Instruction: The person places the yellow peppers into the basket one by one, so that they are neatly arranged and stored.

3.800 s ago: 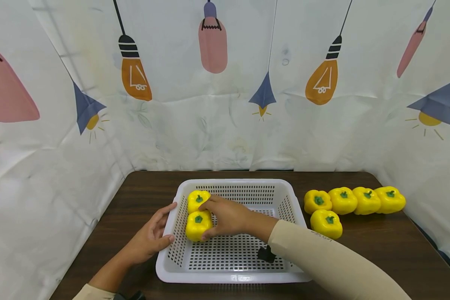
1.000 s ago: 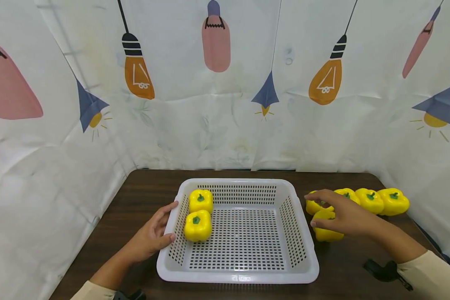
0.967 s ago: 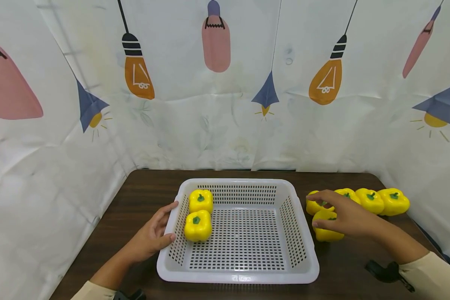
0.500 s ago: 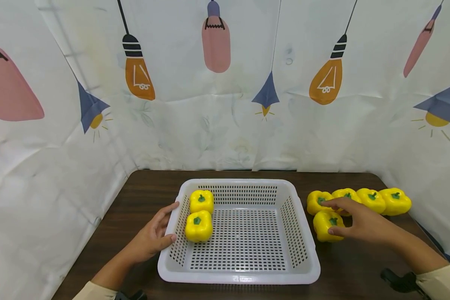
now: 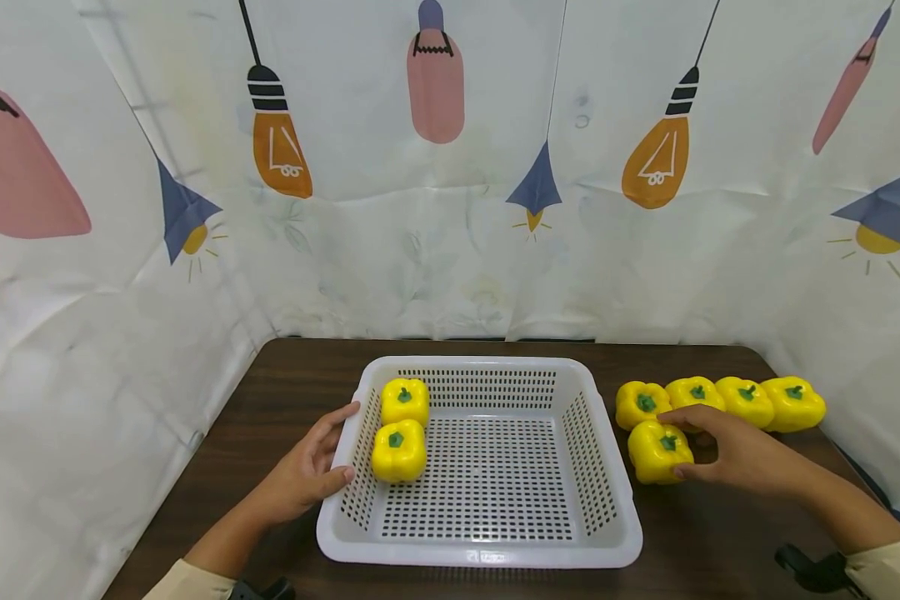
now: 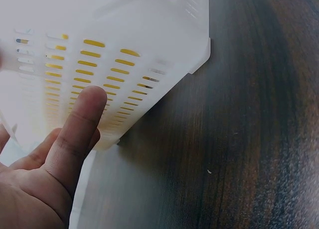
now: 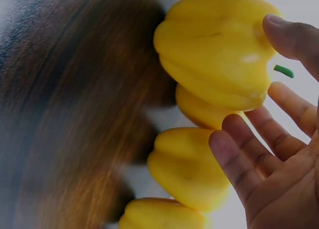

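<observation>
My left hand rests against the left side of a white perforated plastic basket, its thumb and forefinger at the rim. In the left wrist view its fingers lie fairly straight near the slotted outer wall. My right hand is around the right side of the nearest yellow bell pepper on the table, thumb and forefinger at its edge. In the right wrist view the thumb overlaps that pepper and the other fingers are extended. Inside the basket, two yellow bell peppers stand along the left wall.
Behind the right hand, a row of several yellow bell peppers runs toward the right edge of the dark wooden table. White patterned sheeting encloses the table at the back and sides.
From the peppers in the basket, my right hand has moved right to the peppers on the table. Lately it has shifted slightly right and down around the nearest one. My left hand stays at the basket.
</observation>
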{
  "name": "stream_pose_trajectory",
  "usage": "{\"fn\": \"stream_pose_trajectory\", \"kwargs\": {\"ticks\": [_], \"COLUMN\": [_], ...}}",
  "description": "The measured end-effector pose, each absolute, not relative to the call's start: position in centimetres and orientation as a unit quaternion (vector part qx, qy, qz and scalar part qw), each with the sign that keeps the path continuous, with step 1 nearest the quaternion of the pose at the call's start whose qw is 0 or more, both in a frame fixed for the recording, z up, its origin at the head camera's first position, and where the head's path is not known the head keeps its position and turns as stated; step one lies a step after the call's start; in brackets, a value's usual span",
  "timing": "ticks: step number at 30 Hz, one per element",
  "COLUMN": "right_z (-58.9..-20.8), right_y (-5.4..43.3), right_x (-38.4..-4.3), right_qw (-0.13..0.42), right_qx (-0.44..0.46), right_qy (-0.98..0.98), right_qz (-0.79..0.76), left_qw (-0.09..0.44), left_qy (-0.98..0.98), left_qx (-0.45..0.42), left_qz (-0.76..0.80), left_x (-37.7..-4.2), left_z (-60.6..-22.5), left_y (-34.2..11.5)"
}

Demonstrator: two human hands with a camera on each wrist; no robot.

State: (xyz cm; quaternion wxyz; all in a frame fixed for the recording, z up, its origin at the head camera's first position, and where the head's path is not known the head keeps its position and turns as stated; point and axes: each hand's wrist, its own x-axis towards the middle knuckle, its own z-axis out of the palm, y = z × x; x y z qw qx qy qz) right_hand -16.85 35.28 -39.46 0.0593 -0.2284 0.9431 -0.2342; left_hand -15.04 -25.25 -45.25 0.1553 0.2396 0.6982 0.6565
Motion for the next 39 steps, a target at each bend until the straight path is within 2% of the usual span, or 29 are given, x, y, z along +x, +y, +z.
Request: {"fn": "stream_pose_trajectory", "kwargs": {"ticks": [14,22,27,35,39], "right_z": [-39.9,-38.2,-36.7,-35.8,-35.3], "right_y": [35.5,35.3,35.1,34.6,34.2], "right_x": [-16.8,-16.0,-15.9,-16.2,-16.3], "right_qw": [0.059,-0.001,-0.002,-0.085,-0.101], "right_qx": [-0.210,-0.215,-0.199,-0.266,-0.282], "right_qy": [0.943,0.944,0.946,0.929,0.922], "right_qz": [-0.250,-0.251,-0.257,-0.245,-0.245], "left_qw": [0.156,0.156,0.154,0.152,0.152], "left_qy": [0.699,0.698,0.699,0.700,0.697], "left_qx": [0.239,0.241,0.242,0.243,0.249], "left_qz": [0.655,0.656,0.655,0.655,0.655], "left_x": [-15.2,-15.2,-15.2,-15.0,-15.0], "left_z": [-45.1,-45.1,-45.2,-45.1,-45.1], "left_y": [-25.2,-25.2,-25.2,-25.3,-25.3]}}
